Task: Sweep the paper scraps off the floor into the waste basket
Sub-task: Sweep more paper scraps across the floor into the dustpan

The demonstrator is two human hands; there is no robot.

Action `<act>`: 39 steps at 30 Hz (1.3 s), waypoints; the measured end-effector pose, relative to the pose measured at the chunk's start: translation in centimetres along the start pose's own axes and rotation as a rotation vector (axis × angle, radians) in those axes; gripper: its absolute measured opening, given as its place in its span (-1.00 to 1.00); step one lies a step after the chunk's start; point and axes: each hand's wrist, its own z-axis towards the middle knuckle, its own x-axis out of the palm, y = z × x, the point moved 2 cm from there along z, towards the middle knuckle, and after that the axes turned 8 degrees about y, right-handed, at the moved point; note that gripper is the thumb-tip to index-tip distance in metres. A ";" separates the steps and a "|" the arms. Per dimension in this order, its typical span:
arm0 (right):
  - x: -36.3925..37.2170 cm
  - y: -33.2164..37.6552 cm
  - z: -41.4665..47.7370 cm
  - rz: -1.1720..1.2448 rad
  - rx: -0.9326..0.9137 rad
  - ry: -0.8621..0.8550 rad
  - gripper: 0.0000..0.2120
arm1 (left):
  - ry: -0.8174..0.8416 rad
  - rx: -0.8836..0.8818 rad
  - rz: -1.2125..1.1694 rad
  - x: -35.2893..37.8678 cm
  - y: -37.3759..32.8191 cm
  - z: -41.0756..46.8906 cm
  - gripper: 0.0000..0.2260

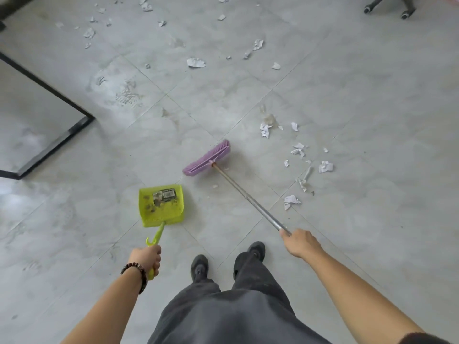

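My left hand [147, 259] grips the handle of a lime-green dustpan [161, 206], which rests on the grey tiled floor with dirt and a torn label inside. My right hand [301, 243] holds the metal pole of a broom whose purple head [207, 158] sits on the floor just beyond the dustpan. White paper scraps [298, 150] lie scattered to the right of the broom head. More paper scraps [196, 62] are spread across the far floor. No waste basket is in view.
A black metal frame [54, 142] of a table or rack stands on the left. Wheels of an office chair [407, 13] show at the top right. My two feet in dark shoes [200, 265] stand between my arms.
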 end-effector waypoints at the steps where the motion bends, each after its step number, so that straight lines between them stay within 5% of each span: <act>1: 0.8 2.2 -0.2 0.038 -0.030 0.022 -0.44 | 0.005 0.003 0.029 -0.4 0.5 0.1 -0.83; 5: 4.3 11.4 -0.6 0.037 -0.171 0.110 -0.70 | 0.044 0.019 0.148 -2.8 2.8 0.9 -0.84; 7: 5.7 13.1 -1.2 -0.044 -0.171 0.151 -0.67 | 0.065 0.034 0.203 -4.3 3.5 1.4 -0.85; 17: 13.1 0.1 -7.2 0.267 0.157 -0.005 -0.63 | 0.216 0.131 0.597 -11.9 1.3 3.3 -0.86; 24: 17.2 5.5 -10.0 0.660 0.053 0.059 -0.69 | 0.297 0.141 0.716 -14.3 -0.4 3.1 -0.88; 31: 17.4 12.4 -8.4 0.672 0.023 0.102 -0.66 | 0.177 0.191 0.880 -13.8 1.5 3.1 -0.90; 39: 22.3 9.5 -15.4 0.655 0.050 0.368 -0.69 | 0.053 0.372 1.110 -11.8 0.9 2.4 -0.86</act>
